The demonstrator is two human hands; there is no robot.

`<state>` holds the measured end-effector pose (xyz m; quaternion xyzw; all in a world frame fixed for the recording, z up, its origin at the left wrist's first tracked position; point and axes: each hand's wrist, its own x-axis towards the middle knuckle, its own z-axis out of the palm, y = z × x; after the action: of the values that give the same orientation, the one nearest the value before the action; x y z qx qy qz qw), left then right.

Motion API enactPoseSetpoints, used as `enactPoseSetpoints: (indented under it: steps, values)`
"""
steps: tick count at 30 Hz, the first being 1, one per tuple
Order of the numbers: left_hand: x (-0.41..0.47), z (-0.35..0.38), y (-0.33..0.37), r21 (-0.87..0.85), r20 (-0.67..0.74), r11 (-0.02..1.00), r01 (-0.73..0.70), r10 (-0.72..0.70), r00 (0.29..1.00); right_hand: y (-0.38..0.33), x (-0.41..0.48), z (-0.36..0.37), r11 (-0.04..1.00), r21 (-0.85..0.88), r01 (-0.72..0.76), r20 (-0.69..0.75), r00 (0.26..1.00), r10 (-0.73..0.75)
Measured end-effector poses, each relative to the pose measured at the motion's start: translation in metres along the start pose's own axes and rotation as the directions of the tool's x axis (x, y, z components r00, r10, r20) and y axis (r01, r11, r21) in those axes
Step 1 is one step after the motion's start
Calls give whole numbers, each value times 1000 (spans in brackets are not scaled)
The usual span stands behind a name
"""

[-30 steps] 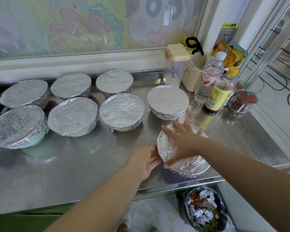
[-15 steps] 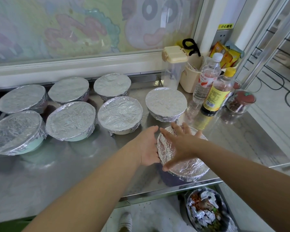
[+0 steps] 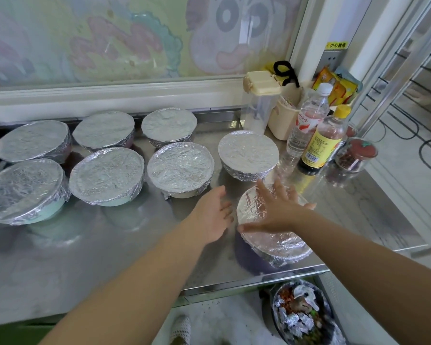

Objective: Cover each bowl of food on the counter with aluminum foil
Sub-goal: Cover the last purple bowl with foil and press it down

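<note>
— Steel desk [image 3: 110, 270], crowded. Which bowl [image 3: 249, 256] is yours?
— Just in front of the yellow bottle [image 3: 321, 145]. Your right hand [image 3: 278, 211] lies flat on its foil [image 3: 276, 244], fingers [image 3: 263, 190] spread; your left hand [image 3: 212, 217] is open beside it, holding nothing.
— Handling?
— Thin foil, probably tears; pinch it under the rim.

You are wearing the single camera on your head, and it is looking forward and down over the steel counter [image 3: 97, 277] toward the painted window [image 3: 135, 46]. It is sitting close above the near edge, with your left hand [image 3: 213, 215] and right hand [image 3: 279, 210] showing mid-frame.
</note>
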<state>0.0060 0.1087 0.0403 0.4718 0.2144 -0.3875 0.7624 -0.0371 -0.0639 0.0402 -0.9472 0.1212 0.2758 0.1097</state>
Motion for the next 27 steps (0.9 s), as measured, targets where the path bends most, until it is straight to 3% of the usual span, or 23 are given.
enactPoseSetpoints:
  steps: [3, 8, 18, 27]
  values:
    - [-2, -16, -22, 99, -86, 991, -92, 101, 991, 5, -3, -6, 990, -94, 102, -16, 994, -104]
    - [-11, -21, -59, 427, -63, 889, -165, 211, 975, 11, -2, -8, 957, -163, 242, 86, 969, -230]
    - [-20, -24, -60, 494, -23, 836, -239, 287, 958, 11, 0, -7, 955, -181, 237, 84, 971, -225]
    - [-20, -22, -62, 593, -32, 779, -203, 275, 961, 11, -1, -8, 956, -178, 235, 92, 971, -221]
